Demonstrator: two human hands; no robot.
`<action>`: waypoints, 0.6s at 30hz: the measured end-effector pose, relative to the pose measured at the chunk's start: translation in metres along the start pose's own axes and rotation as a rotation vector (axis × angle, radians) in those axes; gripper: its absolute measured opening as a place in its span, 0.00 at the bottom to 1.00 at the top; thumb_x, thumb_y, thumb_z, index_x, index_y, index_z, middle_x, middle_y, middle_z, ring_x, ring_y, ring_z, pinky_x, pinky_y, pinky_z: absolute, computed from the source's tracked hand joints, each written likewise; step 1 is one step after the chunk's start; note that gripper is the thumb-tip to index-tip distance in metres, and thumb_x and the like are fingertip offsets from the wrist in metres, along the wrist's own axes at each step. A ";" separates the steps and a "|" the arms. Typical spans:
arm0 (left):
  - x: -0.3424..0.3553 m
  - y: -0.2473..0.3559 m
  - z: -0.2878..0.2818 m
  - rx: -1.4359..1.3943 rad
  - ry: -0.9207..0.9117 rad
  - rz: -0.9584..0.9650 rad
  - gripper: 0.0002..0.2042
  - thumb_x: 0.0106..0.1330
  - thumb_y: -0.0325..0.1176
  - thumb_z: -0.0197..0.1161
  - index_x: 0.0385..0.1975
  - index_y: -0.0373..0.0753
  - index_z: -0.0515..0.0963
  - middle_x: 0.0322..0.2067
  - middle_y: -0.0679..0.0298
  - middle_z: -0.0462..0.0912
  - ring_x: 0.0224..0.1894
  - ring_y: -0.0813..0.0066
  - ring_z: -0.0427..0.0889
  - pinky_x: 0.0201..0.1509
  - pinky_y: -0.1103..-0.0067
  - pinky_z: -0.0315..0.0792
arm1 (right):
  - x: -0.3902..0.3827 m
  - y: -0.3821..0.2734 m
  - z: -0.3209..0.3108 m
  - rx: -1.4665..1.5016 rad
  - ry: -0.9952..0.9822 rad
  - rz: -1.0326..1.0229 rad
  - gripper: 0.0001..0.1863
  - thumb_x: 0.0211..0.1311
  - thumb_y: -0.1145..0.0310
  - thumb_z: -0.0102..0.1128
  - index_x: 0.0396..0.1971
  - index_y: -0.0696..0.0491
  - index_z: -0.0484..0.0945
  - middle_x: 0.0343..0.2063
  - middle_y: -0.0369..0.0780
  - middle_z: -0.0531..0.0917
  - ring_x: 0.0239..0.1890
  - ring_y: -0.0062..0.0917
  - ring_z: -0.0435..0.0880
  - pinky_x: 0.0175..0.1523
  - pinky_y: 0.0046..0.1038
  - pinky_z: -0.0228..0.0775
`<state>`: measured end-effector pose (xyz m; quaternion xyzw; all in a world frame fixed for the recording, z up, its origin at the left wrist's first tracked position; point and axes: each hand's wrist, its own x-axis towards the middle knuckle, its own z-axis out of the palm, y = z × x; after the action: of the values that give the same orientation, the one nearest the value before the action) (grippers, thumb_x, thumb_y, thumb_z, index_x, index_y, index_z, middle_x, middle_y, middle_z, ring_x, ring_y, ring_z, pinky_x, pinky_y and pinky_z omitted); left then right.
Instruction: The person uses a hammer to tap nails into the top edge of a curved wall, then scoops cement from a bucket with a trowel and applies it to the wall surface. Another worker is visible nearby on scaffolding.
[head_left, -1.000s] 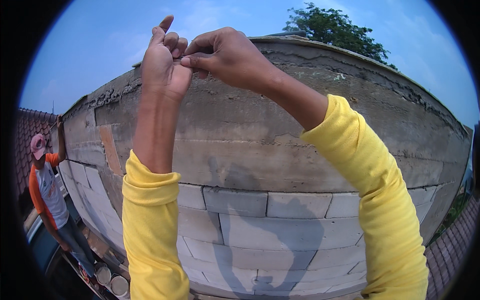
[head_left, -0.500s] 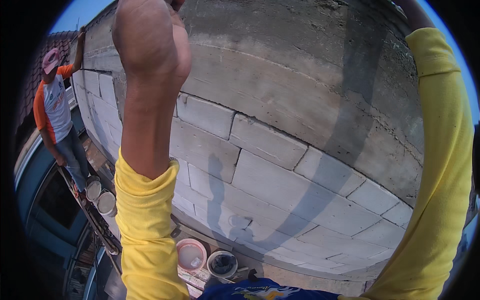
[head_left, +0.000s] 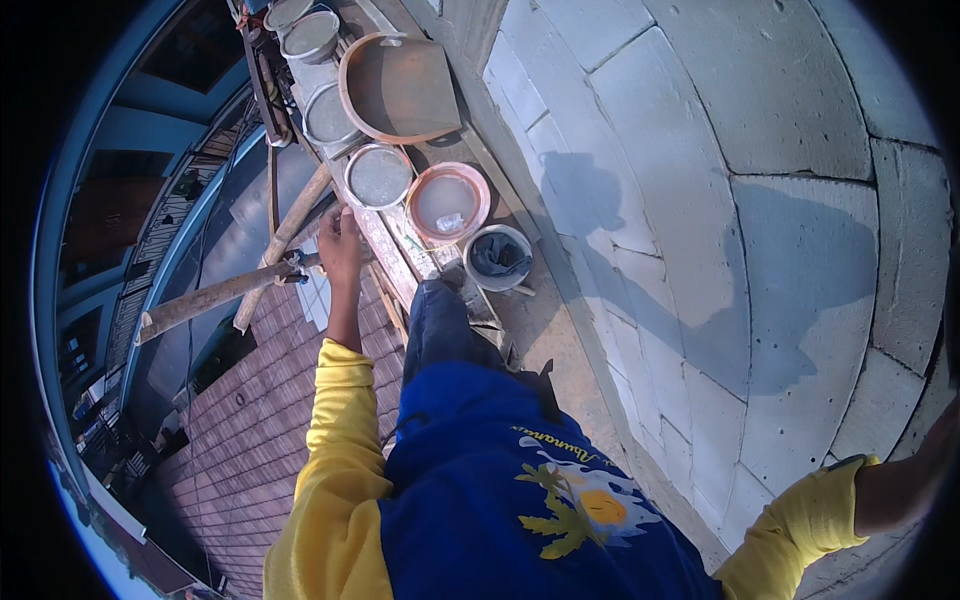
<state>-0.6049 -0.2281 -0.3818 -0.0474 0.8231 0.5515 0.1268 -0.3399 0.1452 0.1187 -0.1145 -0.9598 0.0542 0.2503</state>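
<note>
My left hand (head_left: 340, 242) hangs low over the edge of a narrow plank walkway (head_left: 385, 240). Its fingers look loosely apart, and I see nothing held in them. Closest to it is a round bucket of grey mix (head_left: 378, 177). My right hand (head_left: 935, 450) is at the far right beside the pale block wall (head_left: 800, 270); its fingers are lost in the dark rim. Past the first bucket stand a reddish tub with grey liquid and a whitish lump (head_left: 447, 203), and a white bucket holding dark cloth or plastic (head_left: 499, 257).
A large orange-rimmed scoop-shaped basin (head_left: 400, 88) and several more mix buckets (head_left: 310, 36) line the walkway. Lashed poles (head_left: 215, 300) jut out at left. Below lies a tiled roof (head_left: 265, 420), a drop beside the planks. A blue building (head_left: 150, 130) stands beyond.
My view has swung from the upper wall down to the walkway. The left hand has come down from high against the wall toward the buckets; the right arm is lower too. The other person has left view.
</note>
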 end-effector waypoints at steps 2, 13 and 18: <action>-0.081 -0.144 -0.036 0.352 -0.403 -0.408 0.26 0.74 0.49 0.65 0.56 0.29 0.81 0.48 0.43 0.88 0.52 0.53 0.88 0.58 0.67 0.77 | -0.052 0.013 0.163 0.409 -0.350 0.243 0.07 0.70 0.72 0.69 0.41 0.60 0.86 0.29 0.42 0.85 0.32 0.25 0.86 0.39 0.28 0.75; -0.206 -0.169 0.054 1.197 -1.127 -0.467 0.56 0.60 0.62 0.73 0.83 0.57 0.43 0.77 0.34 0.52 0.74 0.26 0.62 0.70 0.45 0.70 | -0.490 0.022 0.693 0.489 -0.734 1.084 0.24 0.61 0.59 0.77 0.52 0.57 0.84 0.33 0.48 0.90 0.40 0.40 0.92 0.49 0.39 0.82; -0.207 -0.185 0.067 1.244 -0.993 -0.341 0.51 0.61 0.55 0.75 0.82 0.57 0.51 0.73 0.36 0.59 0.73 0.30 0.66 0.66 0.46 0.74 | -0.626 0.020 0.807 0.834 -0.608 2.227 0.18 0.67 0.57 0.74 0.49 0.53 0.83 0.36 0.38 0.84 0.43 0.30 0.86 0.49 0.36 0.82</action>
<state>-0.3550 -0.2508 -0.5182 0.1571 0.8082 -0.0770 0.5623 -0.2023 -0.0278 -0.8790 -0.7659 -0.2665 0.5658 -0.1493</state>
